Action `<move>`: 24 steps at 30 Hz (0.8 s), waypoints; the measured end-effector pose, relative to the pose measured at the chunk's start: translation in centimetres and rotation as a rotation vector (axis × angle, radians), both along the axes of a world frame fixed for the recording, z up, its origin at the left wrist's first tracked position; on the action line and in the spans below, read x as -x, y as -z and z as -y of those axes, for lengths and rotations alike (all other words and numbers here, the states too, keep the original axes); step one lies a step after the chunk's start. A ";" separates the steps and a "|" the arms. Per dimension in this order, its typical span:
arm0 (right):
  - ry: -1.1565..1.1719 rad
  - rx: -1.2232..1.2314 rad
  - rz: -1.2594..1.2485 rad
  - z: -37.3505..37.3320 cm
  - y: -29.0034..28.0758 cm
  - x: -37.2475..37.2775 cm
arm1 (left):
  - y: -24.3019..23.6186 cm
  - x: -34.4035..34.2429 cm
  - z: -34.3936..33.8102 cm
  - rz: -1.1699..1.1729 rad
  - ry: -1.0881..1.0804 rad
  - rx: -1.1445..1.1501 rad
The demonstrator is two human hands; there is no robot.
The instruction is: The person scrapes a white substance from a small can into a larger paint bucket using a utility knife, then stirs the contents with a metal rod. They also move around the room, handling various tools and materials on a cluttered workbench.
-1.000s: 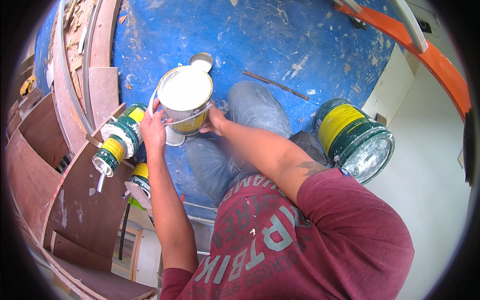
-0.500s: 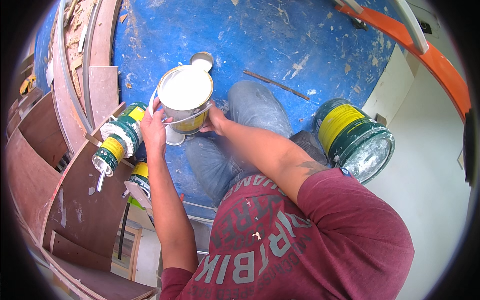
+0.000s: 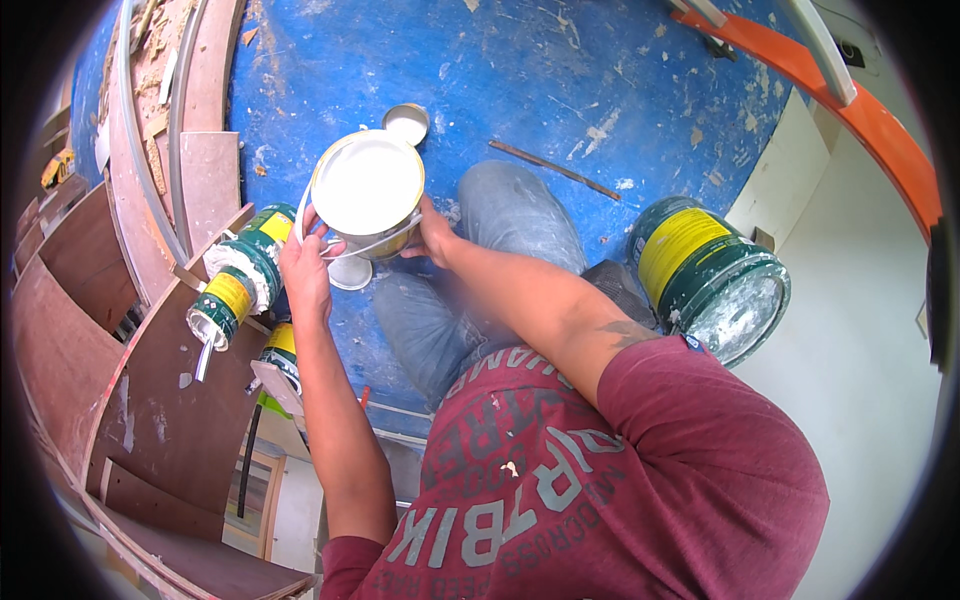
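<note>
An open paint can (image 3: pixel 368 182) full of bright white paint is held between my two hands. My left hand (image 3: pixel 308 268) grips its near left side, next to the white wire-like handle that loops round the front. My right hand (image 3: pixel 432 235) is closed against the can's right side, with its far fingers hidden. Just beyond the can lies a small open round tin or lid (image 3: pixel 406 124), pale inside. A round white disc like a lid (image 3: pixel 350 272) rests on the floor below the can.
A large green drum with a yellow band (image 3: pixel 690 270) lies at right. Smaller paint-smeared green cans (image 3: pixel 225 300) stand left among curved wooden panels (image 3: pixel 150 420). A thin stick (image 3: pixel 555 170) lies on the blue floor (image 3: pixel 480 60); an orange curved beam (image 3: pixel 820 85) crosses upper right.
The can has tipped slightly in my hands, so less of its yellow-labelled near side shows and more of the disc below it. Both hands keep their hold.
</note>
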State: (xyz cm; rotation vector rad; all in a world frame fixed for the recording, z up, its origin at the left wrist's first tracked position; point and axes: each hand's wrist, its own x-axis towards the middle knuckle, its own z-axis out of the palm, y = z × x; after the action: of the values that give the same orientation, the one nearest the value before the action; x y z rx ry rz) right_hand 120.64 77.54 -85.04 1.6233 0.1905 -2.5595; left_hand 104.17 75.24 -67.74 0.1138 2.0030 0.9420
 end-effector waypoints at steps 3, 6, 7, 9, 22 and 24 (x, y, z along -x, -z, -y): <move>-0.004 -0.004 -0.006 -0.1 0.1 0.0 | 0.1 0.2 0.7 0.006 -0.018 -0.010; -0.003 -0.026 -0.001 -0.1 -0.1 0.0 | -0.2 0.1 0.9 0.010 -0.030 -0.008; -0.008 -0.033 0.004 -0.1 -0.3 0.0 | -0.3 0.0 0.9 0.011 -0.034 -0.006; -0.011 -0.037 0.004 -0.3 -0.5 0.1 | -0.2 0.1 1.2 0.010 -0.032 -0.010; 0.010 -0.006 -0.020 -0.4 -0.8 0.0 | -0.1 0.3 0.7 -0.036 0.013 0.027; 0.001 0.011 -0.017 -0.2 -0.5 0.0 | 0.2 0.5 0.9 -0.047 0.026 0.024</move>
State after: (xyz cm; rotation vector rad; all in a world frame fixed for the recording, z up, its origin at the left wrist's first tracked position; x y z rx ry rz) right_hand 120.63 77.70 -84.59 1.5983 0.1770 -2.5711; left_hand 103.63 74.35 -67.97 0.1495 2.0505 0.9068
